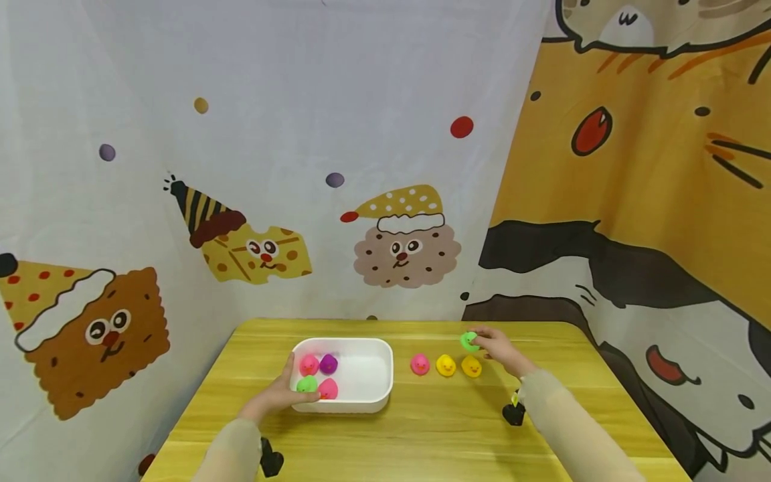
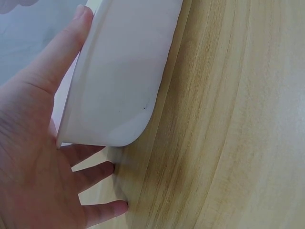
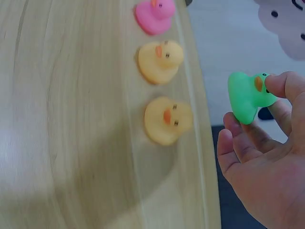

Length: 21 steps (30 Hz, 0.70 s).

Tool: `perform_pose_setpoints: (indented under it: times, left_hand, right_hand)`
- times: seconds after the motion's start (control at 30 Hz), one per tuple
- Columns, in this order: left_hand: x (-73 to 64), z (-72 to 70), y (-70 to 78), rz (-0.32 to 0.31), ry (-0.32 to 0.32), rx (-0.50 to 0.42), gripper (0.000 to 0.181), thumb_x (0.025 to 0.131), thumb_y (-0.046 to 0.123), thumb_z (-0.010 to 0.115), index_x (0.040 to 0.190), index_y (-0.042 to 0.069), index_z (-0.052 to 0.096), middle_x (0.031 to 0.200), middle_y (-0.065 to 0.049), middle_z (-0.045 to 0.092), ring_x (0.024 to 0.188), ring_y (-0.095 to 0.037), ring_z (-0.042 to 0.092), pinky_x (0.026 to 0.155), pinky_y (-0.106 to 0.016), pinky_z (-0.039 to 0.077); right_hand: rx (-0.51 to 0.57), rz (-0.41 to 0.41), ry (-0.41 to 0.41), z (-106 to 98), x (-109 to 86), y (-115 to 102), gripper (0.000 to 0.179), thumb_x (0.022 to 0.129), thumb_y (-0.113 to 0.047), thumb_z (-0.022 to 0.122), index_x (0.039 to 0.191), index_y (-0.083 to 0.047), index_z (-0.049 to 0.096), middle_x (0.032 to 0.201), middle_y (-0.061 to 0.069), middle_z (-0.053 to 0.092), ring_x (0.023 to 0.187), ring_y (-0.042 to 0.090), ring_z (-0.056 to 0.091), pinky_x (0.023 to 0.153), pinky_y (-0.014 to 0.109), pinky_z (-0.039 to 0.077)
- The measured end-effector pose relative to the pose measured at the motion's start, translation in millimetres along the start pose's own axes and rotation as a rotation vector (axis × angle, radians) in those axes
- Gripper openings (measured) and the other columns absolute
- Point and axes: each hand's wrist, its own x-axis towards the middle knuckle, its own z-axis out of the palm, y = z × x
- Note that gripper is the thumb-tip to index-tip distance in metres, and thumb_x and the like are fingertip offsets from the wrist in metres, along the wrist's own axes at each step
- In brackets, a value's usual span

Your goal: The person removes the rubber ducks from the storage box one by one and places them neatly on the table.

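Note:
A white plastic bin stands on the table, with pink, purple and green rubber ducks at its left end, plus another pink one. My left hand rests against the bin's near left corner, its thumb along the near rim and the other fingers spread straight at the end wall. Above the table, my right hand pinches a green rubber duck between thumb and fingers. Under it lies a yellow duck, in a row with another yellow duck and a pink duck.
The wooden table ends just behind the bin and the duck row. A printed cloth with cartoon figures hangs behind it. Black objects show at both wrists.

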Motion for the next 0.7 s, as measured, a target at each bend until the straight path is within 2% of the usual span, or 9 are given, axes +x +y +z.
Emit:
perform_pose_setpoints:
  times: [0.17, 0.33, 0.47, 0.7]
  left_hand:
    - [-0.6, 0.7, 2.7, 0.002, -0.001, -0.003, 0.126, 0.078, 0.036, 0.080, 0.150, 0.001, -0.016, 0.152, -0.039, 0.002, 0.136, -0.058, 0.010, 0.107, -0.070, 0.012]
    - [-2.5, -3.4, 1.9, -0.036, 0.001, 0.009, 0.125, 0.078, 0.034, 0.081, 0.151, 0.002, -0.016, 0.153, -0.037, 0.001, 0.137, -0.057, 0.009, 0.107, -0.070, 0.013]
    - [-2.7, -3.3, 2.3, -0.057, -0.010, 0.023, 0.125, 0.079, 0.036, 0.080, 0.151, 0.003, -0.016, 0.154, -0.035, 0.000, 0.138, -0.056, 0.008, 0.106, -0.071, 0.013]
    - [0.8, -1.4, 3.4, -0.061, -0.018, 0.028, 0.125, 0.078, 0.037, 0.080, 0.151, 0.004, -0.017, 0.154, -0.035, 0.000, 0.137, -0.056, 0.009, 0.106, -0.071, 0.014]
  right_hand:
    - [-0.010, 0.067, 0.039, -10.0, -5.1, 12.3, 0.044, 0.099, -0.013, 0.051, 0.138, 0.007, 0.045, 0.130, 0.024, 0.052, 0.112, 0.041, 0.052, 0.082, 0.044, 0.048]
    - [-0.021, 0.072, 0.036, -15.4, -7.4, 22.8, 0.046, 0.099, -0.014, 0.052, 0.137, 0.009, 0.045, 0.128, 0.024, 0.053, 0.109, 0.038, 0.054, 0.086, 0.052, 0.046]
    - [-0.057, 0.076, 0.048, -20.6, -9.1, 32.9, 0.043, 0.098, -0.012, 0.051, 0.136, 0.010, 0.046, 0.122, 0.022, 0.056, 0.099, 0.035, 0.055, 0.076, 0.047, 0.047]
    - [-0.078, 0.108, 0.051, -31.4, -12.0, 46.2, 0.045, 0.096, -0.009, 0.053, 0.136, 0.011, 0.046, 0.128, 0.027, 0.053, 0.087, 0.032, 0.051, 0.070, 0.043, 0.046]
